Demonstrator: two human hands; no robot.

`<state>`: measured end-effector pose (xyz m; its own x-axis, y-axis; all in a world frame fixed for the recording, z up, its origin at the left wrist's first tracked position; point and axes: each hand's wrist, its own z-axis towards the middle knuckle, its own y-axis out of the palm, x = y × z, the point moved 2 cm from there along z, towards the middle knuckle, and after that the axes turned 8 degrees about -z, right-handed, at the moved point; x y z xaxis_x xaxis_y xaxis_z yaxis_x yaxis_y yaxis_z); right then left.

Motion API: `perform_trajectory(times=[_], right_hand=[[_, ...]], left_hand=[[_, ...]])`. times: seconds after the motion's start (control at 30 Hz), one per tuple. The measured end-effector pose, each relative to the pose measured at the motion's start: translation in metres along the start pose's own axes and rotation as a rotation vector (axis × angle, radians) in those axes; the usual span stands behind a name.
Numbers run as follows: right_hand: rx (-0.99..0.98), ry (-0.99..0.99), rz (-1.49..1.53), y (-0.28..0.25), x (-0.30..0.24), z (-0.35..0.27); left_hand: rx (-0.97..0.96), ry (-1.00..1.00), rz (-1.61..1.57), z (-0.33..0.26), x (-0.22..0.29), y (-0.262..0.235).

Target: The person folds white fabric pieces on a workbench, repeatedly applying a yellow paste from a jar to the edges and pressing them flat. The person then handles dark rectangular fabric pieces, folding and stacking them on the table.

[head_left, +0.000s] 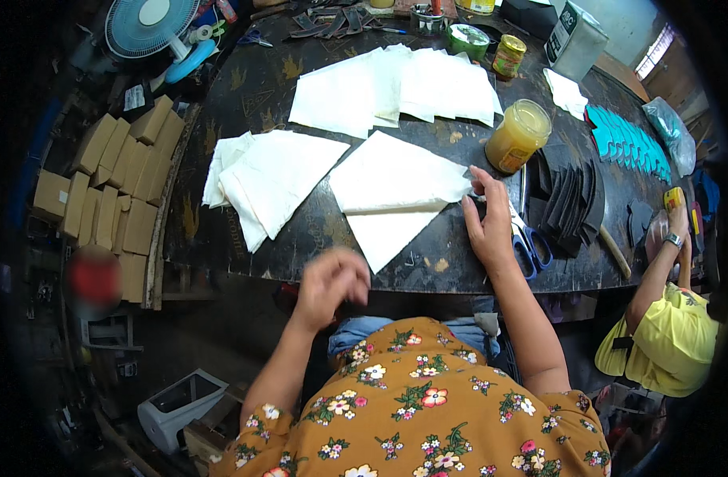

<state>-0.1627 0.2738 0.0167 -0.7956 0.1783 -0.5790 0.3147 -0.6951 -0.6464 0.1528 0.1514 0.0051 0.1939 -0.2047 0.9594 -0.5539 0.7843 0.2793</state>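
Observation:
A folded white sheet, paper or thin cloth, lies on the dark table in front of me, its upper layer overlapping a lower one. My right hand is at the sheet's right corner, fingertips touching or very near it, thumb held apart from the fingers. Motion smears my left hand, which hovers by the table's front edge below the sheet; its fingers look bent and I see nothing held. Blue-handled scissors lie beside my right wrist. A jar of yellowish paste stands just beyond that hand.
More white sheets lie at left and in a row behind. Black strips and teal cut pieces fill the right side. A metal can stands far right. Cardboard boxes flank the table; another person works at right.

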Motion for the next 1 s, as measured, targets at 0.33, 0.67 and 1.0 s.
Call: perform_trajectory(times=[0.33,0.67,1.0], right_hand=[[-0.012,0.071,0.005,-0.001,0.000,-0.003],[-0.047,-0.009,0.159,-0.014,-0.014,0.003],[0.060,-0.187,-0.689,-0.133,0.018,0.112]], left_hand=[[-0.289,-0.528,0.237,-0.042,0.036,-0.038],[-0.175,0.400,1.135,0.140,0.061,0.037],[0.042,0.553,1.250,0.189,0.052,0.052]])
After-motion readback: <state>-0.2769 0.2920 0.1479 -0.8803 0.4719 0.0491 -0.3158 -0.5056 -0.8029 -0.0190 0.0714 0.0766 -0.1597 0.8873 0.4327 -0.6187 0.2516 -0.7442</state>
